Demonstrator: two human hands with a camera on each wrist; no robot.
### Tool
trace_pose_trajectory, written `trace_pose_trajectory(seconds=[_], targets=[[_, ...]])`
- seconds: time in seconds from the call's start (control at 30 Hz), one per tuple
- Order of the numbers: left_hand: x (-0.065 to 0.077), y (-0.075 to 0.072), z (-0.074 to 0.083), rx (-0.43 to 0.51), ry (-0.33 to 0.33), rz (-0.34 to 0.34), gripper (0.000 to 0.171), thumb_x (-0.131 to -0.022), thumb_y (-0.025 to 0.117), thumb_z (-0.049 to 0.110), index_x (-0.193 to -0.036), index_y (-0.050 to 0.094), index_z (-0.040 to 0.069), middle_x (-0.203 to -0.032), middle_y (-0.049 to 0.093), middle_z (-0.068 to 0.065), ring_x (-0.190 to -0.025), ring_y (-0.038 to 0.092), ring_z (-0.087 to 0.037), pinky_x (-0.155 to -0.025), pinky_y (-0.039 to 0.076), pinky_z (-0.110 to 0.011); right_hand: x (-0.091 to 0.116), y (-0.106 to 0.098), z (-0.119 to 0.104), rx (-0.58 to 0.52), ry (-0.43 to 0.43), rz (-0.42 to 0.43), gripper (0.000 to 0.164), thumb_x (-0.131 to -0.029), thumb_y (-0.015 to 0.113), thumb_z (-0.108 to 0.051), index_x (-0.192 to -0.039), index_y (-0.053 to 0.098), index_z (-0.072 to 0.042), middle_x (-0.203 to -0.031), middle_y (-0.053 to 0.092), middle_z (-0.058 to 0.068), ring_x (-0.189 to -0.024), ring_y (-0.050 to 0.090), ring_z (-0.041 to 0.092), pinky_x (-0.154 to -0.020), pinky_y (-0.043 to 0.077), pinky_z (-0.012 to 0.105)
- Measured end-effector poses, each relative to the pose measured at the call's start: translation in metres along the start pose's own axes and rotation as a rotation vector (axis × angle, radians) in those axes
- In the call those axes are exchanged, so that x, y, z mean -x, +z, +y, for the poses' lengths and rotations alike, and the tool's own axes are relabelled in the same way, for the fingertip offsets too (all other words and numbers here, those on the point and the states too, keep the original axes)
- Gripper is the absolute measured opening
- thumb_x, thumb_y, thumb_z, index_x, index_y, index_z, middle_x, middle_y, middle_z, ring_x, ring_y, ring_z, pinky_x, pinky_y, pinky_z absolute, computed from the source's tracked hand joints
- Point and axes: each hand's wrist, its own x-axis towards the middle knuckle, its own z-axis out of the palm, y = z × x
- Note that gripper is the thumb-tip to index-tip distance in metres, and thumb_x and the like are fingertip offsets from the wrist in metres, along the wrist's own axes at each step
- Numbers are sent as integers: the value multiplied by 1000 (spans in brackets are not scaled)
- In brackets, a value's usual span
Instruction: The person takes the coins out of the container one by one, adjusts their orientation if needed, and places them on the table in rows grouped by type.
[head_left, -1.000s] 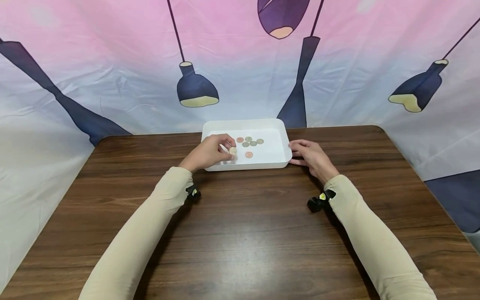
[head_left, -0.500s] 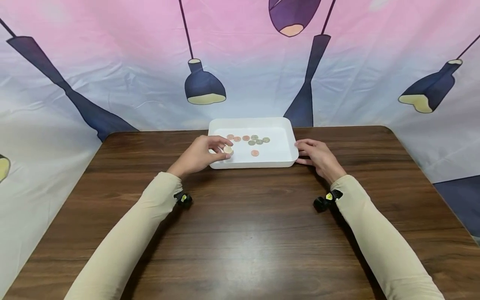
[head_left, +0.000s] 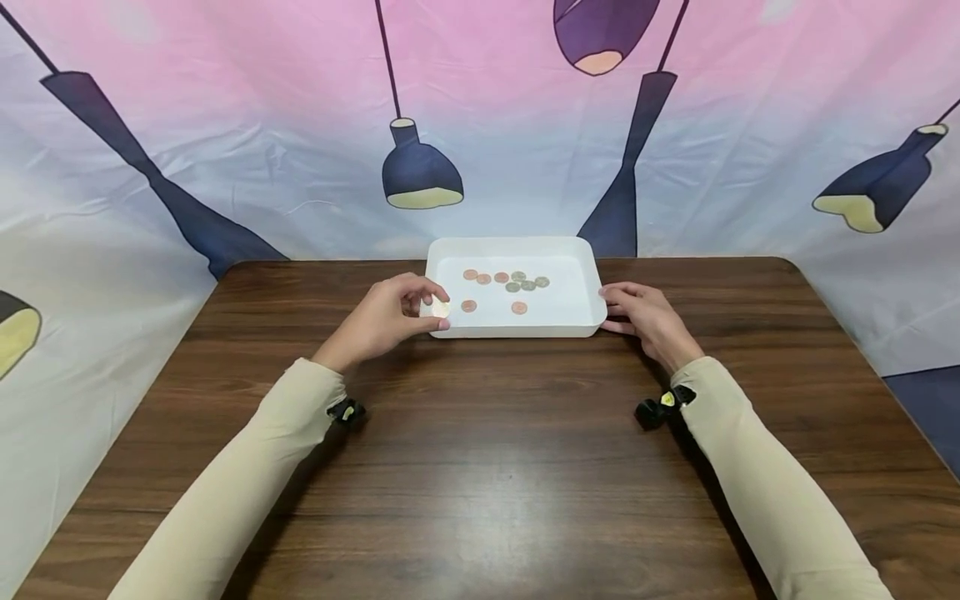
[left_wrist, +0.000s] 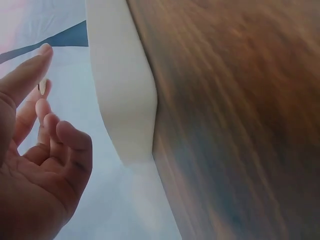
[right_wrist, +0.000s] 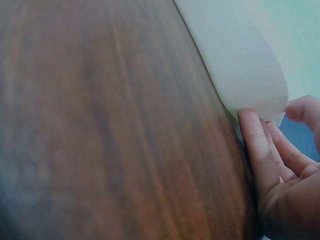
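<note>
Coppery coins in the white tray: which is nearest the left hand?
The front-left coppery coin, just right of the pale coin in the left hand. The other front coppery coin lies farther right; the remaining three lie farther back.

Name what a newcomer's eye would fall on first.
Probably the white tray near the far edge of the table, with coppery and greyish coins inside. Next, the pale disc the left hand pinches at the tray's left end. Then, behind, the pastel cloth with dark lamps.

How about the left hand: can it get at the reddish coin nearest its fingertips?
Probably yes: the reddish coin lies uncovered in the tray, close to the left hand. That hand holds a pale coin, though, which could hinder it.
</note>
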Motion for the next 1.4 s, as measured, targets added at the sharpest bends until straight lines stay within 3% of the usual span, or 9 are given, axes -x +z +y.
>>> trace_pose_trajectory(seconds=[0.33,0.57,0.83,1.4], targets=[[28,-7,-16,-47,-11,-9,28,-85,91,16,-110,77,15,-92,65,-3,-83,57,-20,-73,46,-28,1,2,0,-12,-9,-4,50,-107,62,-26,-146,52,4,-114,63,4,-95,67,9,-86,61,23],[39,-16,-31,-48,-55,-105,22,-89,88,19,-110,80,17,-92,69,0,-85,59,-19,-73,48,-26,1,-1,-1,10,-11,-6,52,-107,61,-27,-147,51,5,-117,61,6,-95,67,9,-88,60,23],[42,-21,-44,-76,-74,-222,22,-89,87,17,-110,80,16,-91,70,4,-85,60,-17,-74,49,-25,1,0,-1,11,-17,-10,51,-107,60,-26,-146,51,6,-116,61,6,-94,66,8,-87,60,23],[31,-15,-47,-110,-74,-307,16,-93,84,17,-108,80,14,-92,69,2,-79,58,-16,-71,48,-28,0,0,0,5,-17,-11,52,-107,61,-27,-146,51,5,-112,63,4,-93,67,8,-86,60,23]])
